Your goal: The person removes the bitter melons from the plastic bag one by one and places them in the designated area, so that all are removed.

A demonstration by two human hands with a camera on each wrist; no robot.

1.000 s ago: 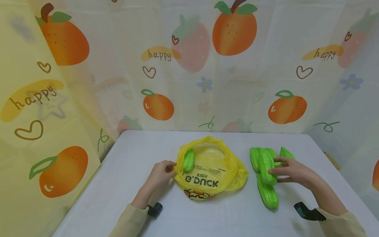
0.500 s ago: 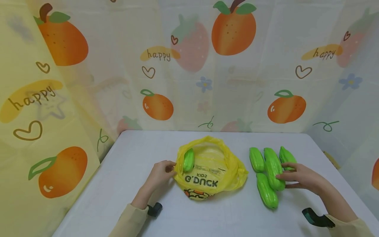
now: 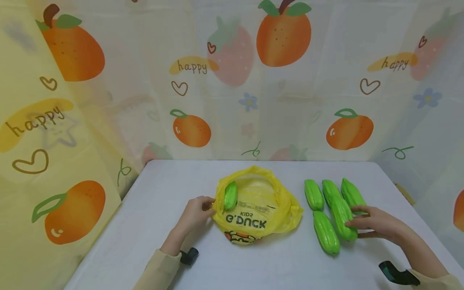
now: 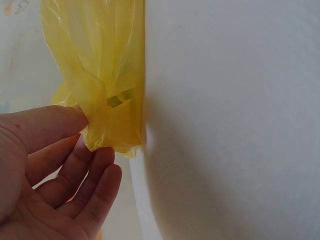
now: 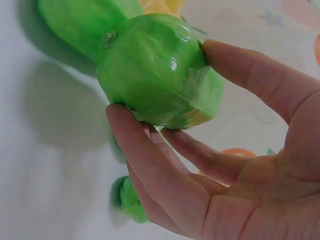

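Note:
My left hand (image 3: 198, 210) pinches the left rim of a yellow plastic bag (image 3: 250, 237) between thumb and fingers, as the left wrist view also shows. The bag lies with its mouth spread, and one shiny green toy cucumber (image 3: 230, 195) is inside it. At the right, my right hand (image 3: 380, 225) grips another toy cucumber (image 5: 155, 70) by its near end, thumb on one side and fingers on the other. Beyond the held one lies a further toy cucumber (image 3: 329, 190), partly covered by it. More stand close by: a back-left one (image 3: 313, 195), a front-left one (image 3: 326, 233) and a back-right one (image 3: 351, 192).
A white-covered table (image 3: 268, 266) carries everything. Behind it hangs a fruit-printed curtain (image 3: 282, 96), with a yellowish side panel (image 3: 21, 161) at the left. A dark wrist strap (image 3: 396, 274) sits on the right forearm.
My right hand has drawn its toy cucumber right and toward me, baring another one behind it. The left hand and the bag look the same.

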